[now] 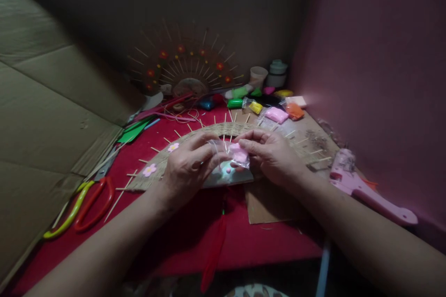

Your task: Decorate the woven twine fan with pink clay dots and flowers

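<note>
Between my two hands is a small clear plastic bag of pink clay (239, 152). My left hand (190, 160) pinches the loose, clear end of the bag. The fingers of my right hand (270, 153) are closed on the end with the pink lump. Beneath them lies a woven half-round fan (205, 131) with thin sticks poking out around its curve. Two pink flowers, one a clay-like flower (149, 170), sit on its left side. Under my fingers, a pale half-round base (228, 177) carries a small pink ball (228, 170).
Scissors (94, 204) with yellow and red handles lie at left beside cardboard (69, 102). A pink glue gun (369, 190) rests at right. Behind are clay packets, including an orange packet (294, 111), a cup (258, 75), and a flowered fan (188, 62). A red tassel (214, 250) lies in front.
</note>
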Demonstrator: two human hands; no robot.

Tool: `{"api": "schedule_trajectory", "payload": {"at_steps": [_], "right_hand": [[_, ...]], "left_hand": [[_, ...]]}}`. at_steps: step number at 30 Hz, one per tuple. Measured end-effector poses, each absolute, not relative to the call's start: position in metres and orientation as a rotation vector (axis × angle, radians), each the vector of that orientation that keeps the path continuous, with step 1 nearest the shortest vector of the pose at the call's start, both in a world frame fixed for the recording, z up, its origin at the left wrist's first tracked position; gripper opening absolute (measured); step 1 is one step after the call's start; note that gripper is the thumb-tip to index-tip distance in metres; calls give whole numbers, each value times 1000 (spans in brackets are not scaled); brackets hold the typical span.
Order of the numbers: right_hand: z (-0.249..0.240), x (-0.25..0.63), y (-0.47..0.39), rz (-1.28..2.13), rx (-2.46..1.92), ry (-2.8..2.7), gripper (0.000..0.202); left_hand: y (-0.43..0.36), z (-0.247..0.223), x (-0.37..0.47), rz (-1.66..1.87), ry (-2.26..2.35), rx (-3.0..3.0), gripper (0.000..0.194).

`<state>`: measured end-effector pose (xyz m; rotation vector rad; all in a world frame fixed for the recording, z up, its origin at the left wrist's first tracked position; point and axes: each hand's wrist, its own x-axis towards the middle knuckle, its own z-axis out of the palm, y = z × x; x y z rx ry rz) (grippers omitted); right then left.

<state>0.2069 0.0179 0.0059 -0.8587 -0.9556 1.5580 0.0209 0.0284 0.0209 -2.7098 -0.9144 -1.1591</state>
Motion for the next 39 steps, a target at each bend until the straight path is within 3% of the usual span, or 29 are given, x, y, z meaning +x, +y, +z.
{"api": "schedule_trajectory", "payload": {"at_steps": [19, 39], "right_hand": [[3, 209, 18, 1662, -885, -1049, 20], [-1, 206, 13, 1670, -903, -1113, 25]], "left_hand": [[28, 16, 21, -1099, -785, -2667, 22], [24, 14, 30, -1045, -799, -2669, 10]]}}
